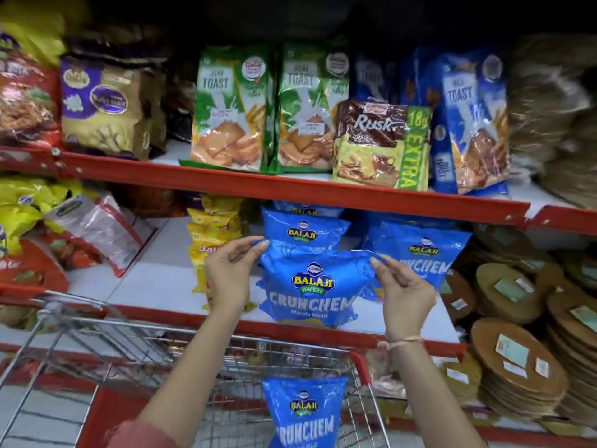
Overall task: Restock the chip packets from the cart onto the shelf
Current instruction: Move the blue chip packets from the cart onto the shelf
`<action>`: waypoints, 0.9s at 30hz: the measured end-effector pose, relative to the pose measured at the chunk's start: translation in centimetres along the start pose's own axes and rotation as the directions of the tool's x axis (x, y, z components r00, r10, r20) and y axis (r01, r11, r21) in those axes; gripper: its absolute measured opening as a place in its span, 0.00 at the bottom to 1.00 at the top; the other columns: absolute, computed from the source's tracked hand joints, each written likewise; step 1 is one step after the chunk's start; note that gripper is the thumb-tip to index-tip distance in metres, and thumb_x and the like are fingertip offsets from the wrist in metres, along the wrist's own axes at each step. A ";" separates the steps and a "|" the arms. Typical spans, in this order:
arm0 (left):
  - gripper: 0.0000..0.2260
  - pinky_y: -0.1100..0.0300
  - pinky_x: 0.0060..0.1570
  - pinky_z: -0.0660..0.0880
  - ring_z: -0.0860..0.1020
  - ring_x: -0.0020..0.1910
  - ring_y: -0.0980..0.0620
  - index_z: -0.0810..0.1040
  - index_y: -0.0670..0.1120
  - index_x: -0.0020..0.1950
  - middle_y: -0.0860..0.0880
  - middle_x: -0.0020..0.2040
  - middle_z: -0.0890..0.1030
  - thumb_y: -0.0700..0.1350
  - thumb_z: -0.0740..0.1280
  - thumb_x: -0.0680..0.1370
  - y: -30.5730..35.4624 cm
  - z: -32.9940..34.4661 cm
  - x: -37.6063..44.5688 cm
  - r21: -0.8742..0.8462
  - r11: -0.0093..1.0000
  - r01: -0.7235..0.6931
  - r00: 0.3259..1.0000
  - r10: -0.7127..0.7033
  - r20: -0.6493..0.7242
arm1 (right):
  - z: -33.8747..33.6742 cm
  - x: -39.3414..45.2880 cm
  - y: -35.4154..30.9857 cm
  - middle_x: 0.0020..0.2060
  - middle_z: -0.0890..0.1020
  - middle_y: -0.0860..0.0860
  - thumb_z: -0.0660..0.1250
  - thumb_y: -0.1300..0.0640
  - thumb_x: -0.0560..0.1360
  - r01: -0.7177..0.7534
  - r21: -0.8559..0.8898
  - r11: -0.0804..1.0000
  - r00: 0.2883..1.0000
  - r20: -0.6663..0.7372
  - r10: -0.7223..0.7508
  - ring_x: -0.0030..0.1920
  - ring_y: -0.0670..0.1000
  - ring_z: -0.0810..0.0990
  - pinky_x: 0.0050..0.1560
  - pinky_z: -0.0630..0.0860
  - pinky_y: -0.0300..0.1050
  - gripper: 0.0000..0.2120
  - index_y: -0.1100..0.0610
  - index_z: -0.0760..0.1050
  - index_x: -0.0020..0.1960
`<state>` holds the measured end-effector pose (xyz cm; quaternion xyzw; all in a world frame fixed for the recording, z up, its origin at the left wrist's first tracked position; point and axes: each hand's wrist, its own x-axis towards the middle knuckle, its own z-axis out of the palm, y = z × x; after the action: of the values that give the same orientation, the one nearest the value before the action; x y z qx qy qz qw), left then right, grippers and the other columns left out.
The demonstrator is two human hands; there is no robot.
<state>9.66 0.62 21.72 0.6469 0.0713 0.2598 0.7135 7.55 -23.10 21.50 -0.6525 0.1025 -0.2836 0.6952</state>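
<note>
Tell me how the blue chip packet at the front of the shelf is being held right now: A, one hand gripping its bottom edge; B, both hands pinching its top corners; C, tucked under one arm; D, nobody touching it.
B: the left hand and right hand each pinch a top corner of the blue chip packet standing on the shelf.

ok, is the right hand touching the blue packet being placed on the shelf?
Touching. The head view shows the right hand pinching the top right corner of the blue packet.

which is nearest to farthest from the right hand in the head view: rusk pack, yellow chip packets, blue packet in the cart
From the right hand:
1. Yellow chip packets, left across the same shelf.
2. Blue packet in the cart, below and nearer the camera.
3. Rusk pack, on the shelf above.
1 and 2 are close.
</note>
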 end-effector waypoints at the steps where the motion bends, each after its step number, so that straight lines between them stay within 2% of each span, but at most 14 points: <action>1: 0.07 0.65 0.37 0.79 0.81 0.33 0.59 0.84 0.48 0.39 0.56 0.31 0.85 0.37 0.75 0.69 -0.4 0.6 0.4 0.004 1.000 0.018 1.000 -0.018 0.001 | 0.1 0.7 0.5 0.36 0.85 0.51 0.75 0.62 0.69 -0.018 -0.005 1.000 1.000 -0.004 0.018 0.44 0.53 0.83 0.53 0.79 0.54 0.10 0.47 0.82 0.38; 4: 0.04 0.57 0.40 0.81 0.82 0.34 0.56 0.84 0.42 0.43 0.48 0.35 0.84 0.37 0.75 0.70 -2.2 1.8 1.2 0.056 0.995 0.086 0.996 -0.087 0.019 | 0.3 2.4 2.5 0.37 0.85 0.50 0.75 0.62 0.68 -0.092 -0.022 0.996 0.996 -0.019 0.092 0.39 0.49 0.84 0.48 0.82 0.48 0.09 0.48 0.82 0.38; 6: 0.07 0.56 0.39 0.82 0.82 0.36 0.55 0.83 0.36 0.47 0.45 0.37 0.84 0.37 0.74 0.70 -3.4 2.1 1.4 0.130 0.986 0.105 0.993 -0.112 0.044 | 0.3 2.9 4.2 0.37 0.84 0.49 0.75 0.63 0.68 -0.129 -0.048 0.990 0.991 -0.021 0.128 0.33 0.40 0.83 0.41 0.83 0.35 0.06 0.53 0.83 0.40; 7: 0.08 0.54 0.40 0.82 0.82 0.39 0.50 0.82 0.34 0.49 0.43 0.40 0.84 0.36 0.72 0.71 -3.9 2.2 1.4 0.149 0.982 0.119 0.990 -0.130 0.061 | 0.3 3.0 4.9 0.38 0.84 0.51 0.75 0.63 0.69 -0.140 -0.056 0.989 0.990 -0.016 0.140 0.31 0.36 0.82 0.38 0.81 0.30 0.04 0.57 0.82 0.41; 9: 0.10 0.55 0.42 0.82 0.81 0.47 0.45 0.80 0.34 0.53 0.39 0.46 0.83 0.34 0.70 0.73 -4.4 2.2 1.4 0.156 0.978 0.137 0.983 -0.154 0.099 | 0.2 3.2 6.1 0.42 0.83 0.54 0.74 0.64 0.70 -0.150 -0.071 0.986 0.989 -0.021 0.149 0.30 0.33 0.81 0.35 0.78 0.25 0.06 0.58 0.81 0.46; 12: 0.13 0.59 0.51 0.80 0.79 0.52 0.49 0.77 0.38 0.60 0.44 0.52 0.81 0.37 0.68 0.75 -4.9 1.8 0.6 0.212 0.973 0.094 0.984 -0.124 0.132 | -0.2 3.0 6.7 0.48 0.83 0.55 0.73 0.61 0.71 -0.173 -0.058 0.983 0.985 0.014 0.174 0.41 0.39 0.82 0.39 0.77 0.23 0.14 0.60 0.78 0.57; 14: 0.14 0.68 0.52 0.77 0.79 0.54 0.55 0.76 0.41 0.61 0.48 0.54 0.81 0.39 0.68 0.76 -5.4 1.1 -1.1 0.208 0.976 0.065 0.990 -0.089 0.108 | -0.6 1.9 7.1 0.49 0.82 0.50 0.72 0.59 0.72 -0.157 -0.065 0.985 0.986 0.043 0.160 0.47 0.39 0.81 0.43 0.77 0.23 0.18 0.58 0.76 0.61; 17: 0.12 0.74 0.52 0.75 0.79 0.53 0.60 0.77 0.45 0.59 0.51 0.53 0.81 0.39 0.68 0.76 -7.1 -0.4 -4.9 0.177 0.982 0.063 0.998 -0.062 -0.011 | -1.7 -1.3 8.6 0.48 0.82 0.45 0.71 0.58 0.73 -0.109 -0.137 0.985 0.993 0.029 0.114 0.48 0.36 0.81 0.44 0.75 0.22 0.14 0.54 0.76 0.58; 21: 0.08 0.71 0.53 0.76 0.80 0.50 0.59 0.78 0.45 0.54 0.48 0.52 0.82 0.39 0.69 0.75 -10.9 -2.3 -10.1 0.160 0.969 0.186 0.982 -0.180 -0.048 | -3.6 -6.0 12.0 0.43 0.84 0.44 0.70 0.58 0.74 -0.150 -0.304 0.941 0.978 0.091 0.186 0.41 0.36 0.81 0.42 0.74 0.21 0.05 0.51 0.79 0.49; 23: 0.08 0.73 0.50 0.76 0.80 0.46 0.62 0.78 0.41 0.53 0.44 0.51 0.82 0.37 0.69 0.75 -13.6 -3.1 -12.2 0.204 0.935 0.291 0.956 -0.279 -0.088 | -4.7 -8.3 14.6 0.40 0.85 0.48 0.70 0.58 0.74 -0.213 -0.434 0.875 0.953 0.105 0.284 0.40 0.41 0.82 0.40 0.76 0.24 0.04 0.50 0.79 0.47; 24: 0.08 0.72 0.49 0.77 0.80 0.45 0.62 0.78 0.39 0.53 0.41 0.50 0.82 0.36 0.69 0.74 -15.1 -3.6 -13.1 0.216 0.907 0.360 0.932 -0.345 -0.107 | -5.3 -9.4 16.1 0.40 0.85 0.51 0.70 0.58 0.74 -0.268 -0.493 0.828 0.930 0.093 0.357 0.39 0.46 0.83 0.42 0.79 0.31 0.02 0.52 0.80 0.47; 25: 0.09 0.70 0.49 0.78 0.81 0.45 0.58 0.78 0.37 0.54 0.39 0.51 0.82 0.35 0.69 0.74 -16.8 -4.1 -13.8 0.238 0.870 0.432 0.902 -0.416 -0.120 | -5.9 -10.2 17.4 0.40 0.85 0.54 0.69 0.57 0.74 -0.336 -0.556 0.760 0.896 0.062 0.441 0.40 0.51 0.83 0.44 0.80 0.41 0.03 0.54 0.81 0.47; 27: 0.08 0.71 0.47 0.76 0.81 0.52 0.45 0.79 0.38 0.53 0.39 0.53 0.82 0.36 0.68 0.75 -20.0 -4.9 -14.6 0.350 0.754 0.556 0.826 -0.549 -0.128 | -7.0 -10.8 20.3 0.47 0.84 0.59 0.68 0.57 0.76 -0.466 -0.637 0.614 0.793 0.008 0.610 0.46 0.57 0.82 0.50 0.78 0.52 0.07 0.58 0.80 0.51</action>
<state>0.59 -2.41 -1.65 0.7177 0.3128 0.0250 0.6216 0.41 -23.59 -1.45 -0.8045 0.3004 0.0632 0.5085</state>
